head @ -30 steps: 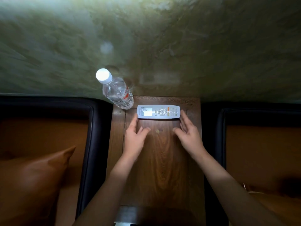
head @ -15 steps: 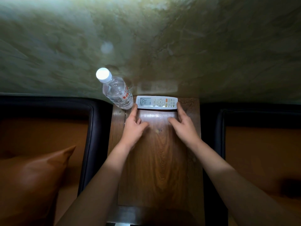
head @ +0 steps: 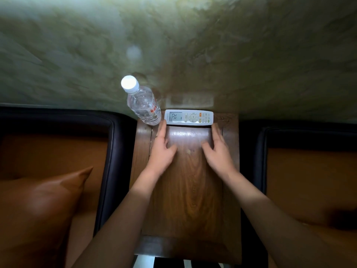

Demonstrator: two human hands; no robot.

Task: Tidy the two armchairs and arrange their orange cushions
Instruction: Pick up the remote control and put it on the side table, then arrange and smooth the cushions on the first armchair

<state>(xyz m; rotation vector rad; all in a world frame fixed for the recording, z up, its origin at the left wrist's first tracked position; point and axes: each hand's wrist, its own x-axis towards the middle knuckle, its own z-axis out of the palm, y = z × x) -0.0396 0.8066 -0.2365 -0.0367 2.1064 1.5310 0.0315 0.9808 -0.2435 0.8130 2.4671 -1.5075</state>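
While both hands lie flat on the wood with fingers straight and slightly spread, the left hand touches the near left corner of a white remote with its forefinger. The right hand reaches the remote's right end; its fingers are blurred, so contact there cannot be told. Neither hand grips anything.

The remote lies crosswise at the back edge of a glossy dark-wood desk, just beside a clear water bottle with a white cap. Behind rises a mottled green-brown wall.

On either side stand the left armchair and the right armchair, both with dark leather frames and orange seats. An orange cushion lies in the left armchair, well apart from the hands.

The remote's display reads "22"; the bottle's red label is too small to read.

A second ago the remote lay nearer the person; it has been slid back towards the wall, the hands following, while the bottle has stayed put.
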